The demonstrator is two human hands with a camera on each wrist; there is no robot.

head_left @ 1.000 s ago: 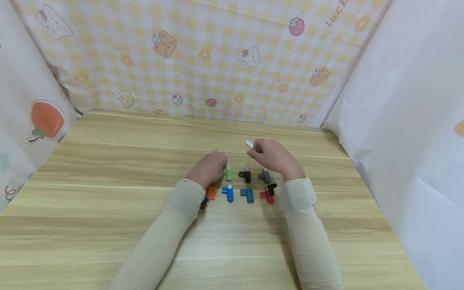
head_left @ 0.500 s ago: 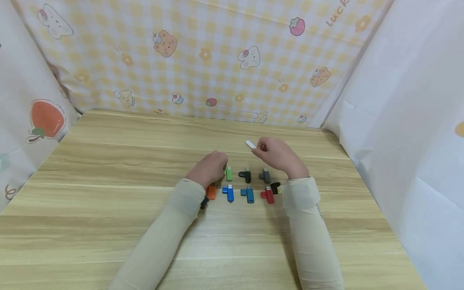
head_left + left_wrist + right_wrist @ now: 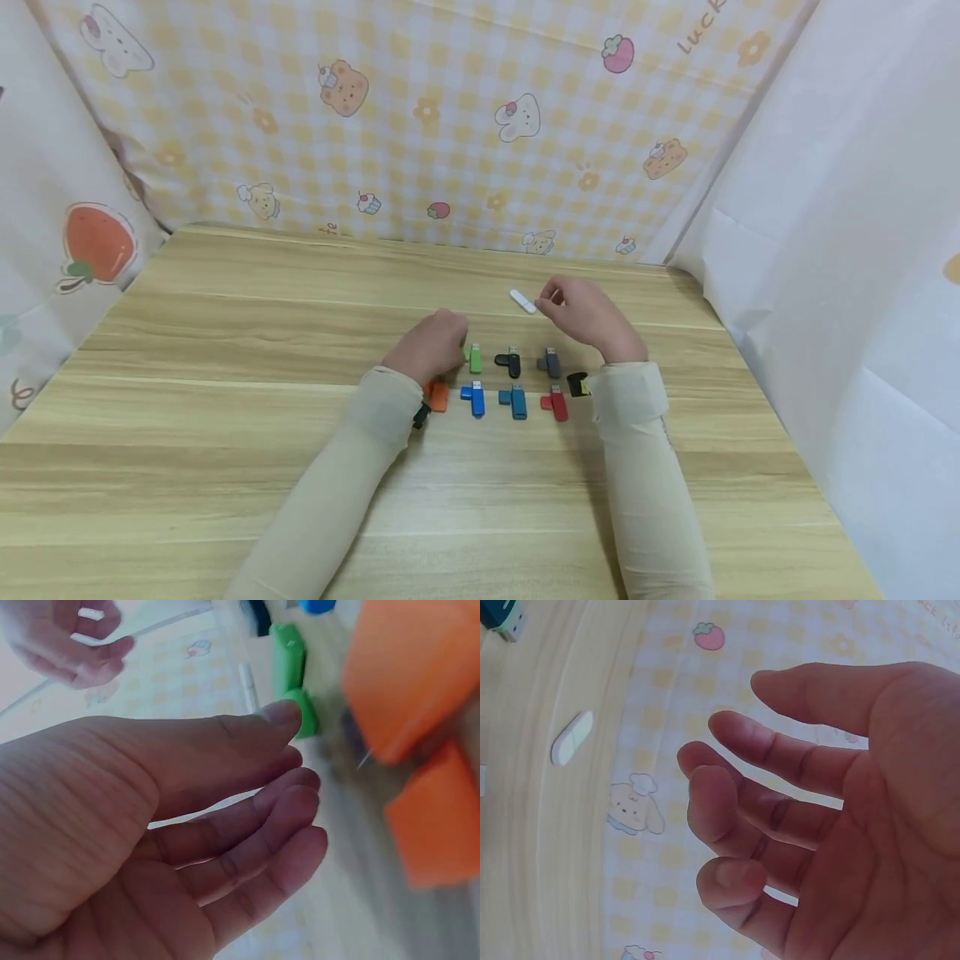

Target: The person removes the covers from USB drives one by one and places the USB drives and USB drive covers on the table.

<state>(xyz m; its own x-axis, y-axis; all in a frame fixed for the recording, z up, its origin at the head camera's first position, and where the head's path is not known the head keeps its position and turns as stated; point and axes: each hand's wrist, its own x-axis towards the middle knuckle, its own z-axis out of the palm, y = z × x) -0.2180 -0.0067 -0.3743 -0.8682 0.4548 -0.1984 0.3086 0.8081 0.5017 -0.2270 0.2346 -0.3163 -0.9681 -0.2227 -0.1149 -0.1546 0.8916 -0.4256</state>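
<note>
My left hand (image 3: 429,347) hovers beside the green USB flash drive (image 3: 476,359), its cap swung out sideways. In the left wrist view the thumb tip overlaps the green cap (image 3: 303,720), and the loosely curled fingers have nothing between them. My right hand (image 3: 588,315) is just right of a white capped stick (image 3: 522,302), apart from it. The right wrist view shows these fingers spread and bent, with nothing in them, and the white stick (image 3: 572,739) lying on the table beyond.
More flash drives lie in two rows: black (image 3: 513,363) and grey (image 3: 552,363) behind; orange (image 3: 438,397), blue (image 3: 477,399), teal (image 3: 517,402) and red (image 3: 558,403) in front. A patterned cloth (image 3: 427,150) rises behind the wooden table (image 3: 247,333).
My right hand has let go of the white stick and drawn back to the right, so the whole stick now shows. My left hand has stayed almost still.
</note>
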